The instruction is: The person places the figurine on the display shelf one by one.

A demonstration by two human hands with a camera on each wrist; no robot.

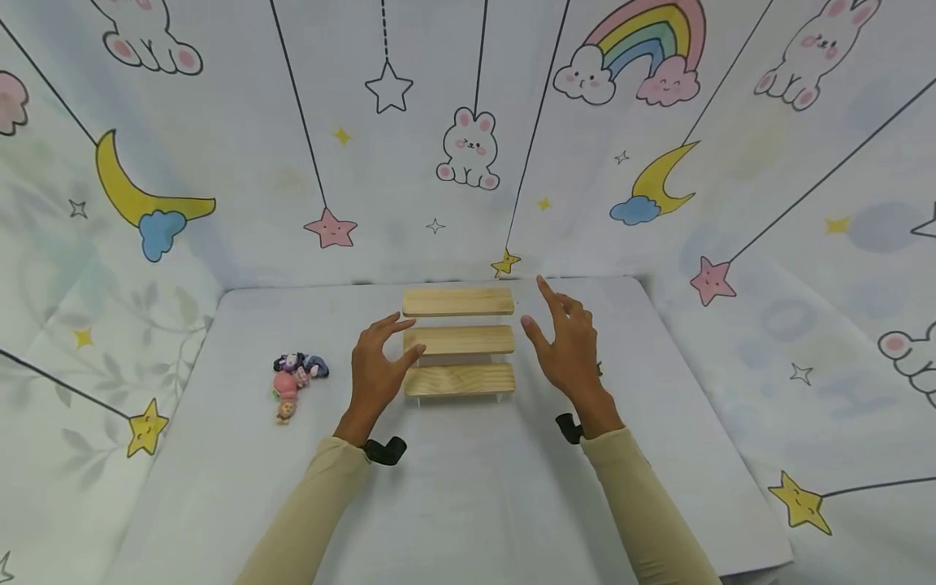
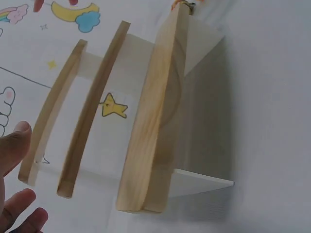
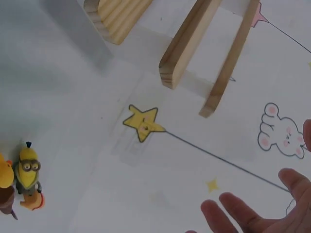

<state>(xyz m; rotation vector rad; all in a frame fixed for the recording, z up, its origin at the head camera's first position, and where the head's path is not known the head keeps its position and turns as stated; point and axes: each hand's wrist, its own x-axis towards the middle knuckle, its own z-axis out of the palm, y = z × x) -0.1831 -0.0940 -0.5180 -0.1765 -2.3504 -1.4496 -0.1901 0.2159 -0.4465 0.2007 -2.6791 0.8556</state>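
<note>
A three-tier display stand point(image 1: 459, 380) with pale wooden boards and white side supports stands on the table between the two hands. Beside its left end is the left hand point(image 1: 376, 361), thumb and fingers spread apart. The left thumb point(image 2: 17, 143) looks close to the end of the far board point(image 2: 48, 114); whether it touches cannot be told. To the right of the stand, the right hand point(image 1: 570, 349) hovers with fingers extended and holds nothing. Its fingers point(image 3: 238, 211) show at the lower right of the right wrist view, apart from the boards point(image 3: 192, 43).
Several small toy figures point(image 1: 287, 383) lie on the white table point(image 1: 468, 504) to the left. A yellow banana-like figure with goggles point(image 3: 29, 170) and other toys are on the right side, mostly hidden by the right hand in the head view. A patterned cloth point(image 1: 431, 162) rises behind.
</note>
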